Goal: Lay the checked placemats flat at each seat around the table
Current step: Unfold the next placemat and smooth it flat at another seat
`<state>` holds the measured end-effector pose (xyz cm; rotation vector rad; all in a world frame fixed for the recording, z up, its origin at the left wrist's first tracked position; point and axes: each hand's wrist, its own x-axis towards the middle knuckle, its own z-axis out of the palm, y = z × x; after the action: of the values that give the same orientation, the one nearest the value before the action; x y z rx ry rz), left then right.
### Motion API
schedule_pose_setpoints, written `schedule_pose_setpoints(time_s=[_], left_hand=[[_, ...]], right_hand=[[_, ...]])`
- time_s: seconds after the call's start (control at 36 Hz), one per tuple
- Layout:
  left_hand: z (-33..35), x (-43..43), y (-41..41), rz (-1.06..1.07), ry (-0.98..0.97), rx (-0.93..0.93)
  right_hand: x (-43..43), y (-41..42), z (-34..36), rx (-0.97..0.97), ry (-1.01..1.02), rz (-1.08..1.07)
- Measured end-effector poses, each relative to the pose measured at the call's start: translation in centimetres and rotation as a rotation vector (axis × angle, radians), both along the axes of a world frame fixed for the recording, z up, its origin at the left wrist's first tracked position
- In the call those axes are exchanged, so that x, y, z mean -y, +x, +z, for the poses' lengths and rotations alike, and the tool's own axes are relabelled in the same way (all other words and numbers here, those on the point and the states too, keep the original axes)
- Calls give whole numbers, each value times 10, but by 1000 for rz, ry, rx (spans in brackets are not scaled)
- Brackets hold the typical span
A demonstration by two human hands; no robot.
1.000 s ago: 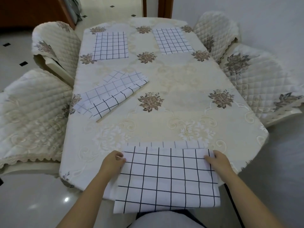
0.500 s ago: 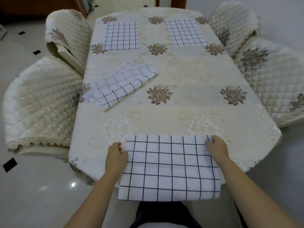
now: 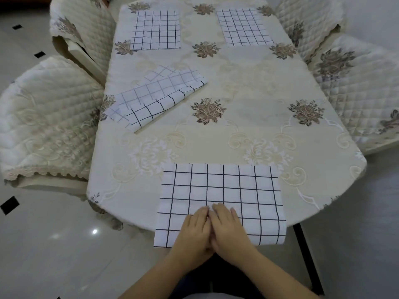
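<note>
A white placemat with black checks (image 3: 220, 186) lies spread at the near end of the table (image 3: 248, 134), its near edge hanging over the table's rim. My left hand (image 3: 194, 229) and my right hand (image 3: 228, 227) rest side by side, palms down, fingers flat, on the mat's near middle. Two more checked placemats lie flat at the far left seat (image 3: 156, 30) and the far right seat (image 3: 244, 26). A folded stack of placemats (image 3: 155, 98) lies askew at the table's left side.
The table wears a cream floral cloth. Quilted cream chairs stand close around it: two on the left (image 3: 47, 117) (image 3: 82, 29) and two on the right (image 3: 362, 87) (image 3: 308, 20). Glossy tiled floor (image 3: 54, 244) surrounds the near end.
My hands let go of the near mat's far corners and came together flat at its near middle. The mat has slid farther onto the table.
</note>
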<state>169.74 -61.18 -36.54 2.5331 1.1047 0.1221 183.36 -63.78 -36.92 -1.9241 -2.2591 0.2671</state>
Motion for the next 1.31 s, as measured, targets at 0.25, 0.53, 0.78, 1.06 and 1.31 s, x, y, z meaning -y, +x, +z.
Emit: schedule_pose_setpoints(time_s=[0.25, 0.53, 0.78, 1.06, 1.31], left_hand=[[-10, 10, -4, -23, 79, -270], [-3, 9, -1, -41, 29, -161], [43, -34, 1, 22, -202, -153], [93, -102, -49, 354, -506, -7], [138, -146, -70, 422, -458, 20]], right_hand=[[29, 4, -18, 110, -181, 79], [32, -1, -20, 100, -90, 42], [-4, 6, 43, -48, -220, -88], [-21, 86, 93, -66, -410, -327], [-32, 148, 118, -649, -185, -678]])
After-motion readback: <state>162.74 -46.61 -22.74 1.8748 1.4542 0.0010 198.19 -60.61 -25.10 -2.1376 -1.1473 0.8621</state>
